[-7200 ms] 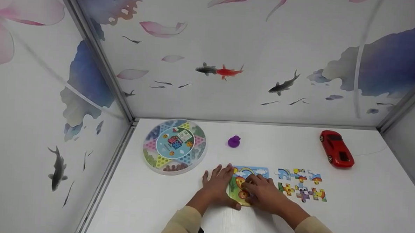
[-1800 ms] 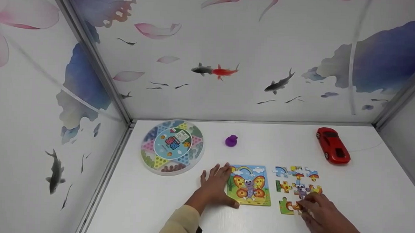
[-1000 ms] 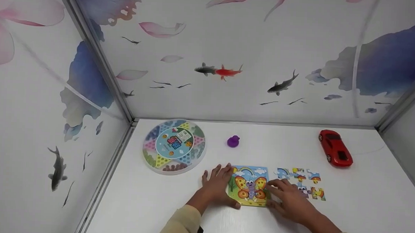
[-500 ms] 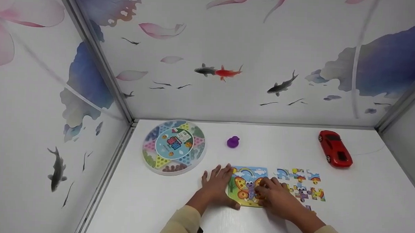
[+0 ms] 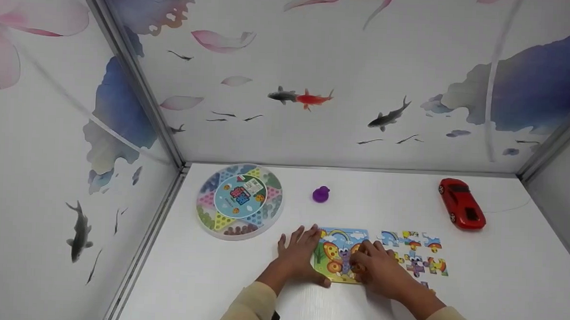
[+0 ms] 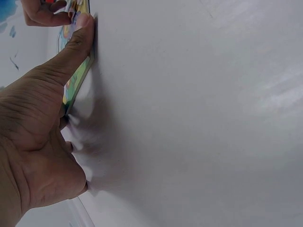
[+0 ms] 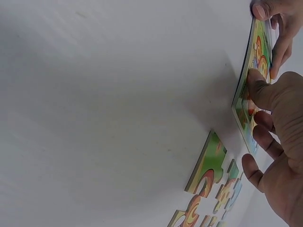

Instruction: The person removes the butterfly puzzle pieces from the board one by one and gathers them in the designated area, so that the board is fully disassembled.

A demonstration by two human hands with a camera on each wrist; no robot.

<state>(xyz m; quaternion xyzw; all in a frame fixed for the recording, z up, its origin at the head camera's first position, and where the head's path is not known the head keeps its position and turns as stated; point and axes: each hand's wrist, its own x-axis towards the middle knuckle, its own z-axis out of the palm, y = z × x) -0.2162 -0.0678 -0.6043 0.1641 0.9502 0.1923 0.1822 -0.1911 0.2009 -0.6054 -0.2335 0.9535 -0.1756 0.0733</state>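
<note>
A jigsaw puzzle board (image 5: 330, 250) with a butterfly picture lies flat on the white table in the head view. My left hand (image 5: 301, 260) is spread at its left side, fingers at the upper left corner and straight thumb (image 6: 71, 54) at the bottom edge. My right hand (image 5: 381, 270) bends over the board's lower right, pinching a puzzle piece (image 7: 247, 105) that the fingers mostly hide. In the right wrist view, the thumb lies on the picture and the fingertips are on its far side. Loose puzzle pieces (image 5: 412, 240) lie in rows right of the board.
A round Chinese checkers box (image 5: 240, 201) sits at the back left. A small purple duck (image 5: 321, 194) stands behind the board, and a red toy car (image 5: 462, 204) at the back right. Patterned walls (image 5: 344, 133) enclose the table.
My right hand placed a piece in the third row of loose pieces, then came back to the board's lower right. For the last half second it has barely moved. My left hand stayed put.
</note>
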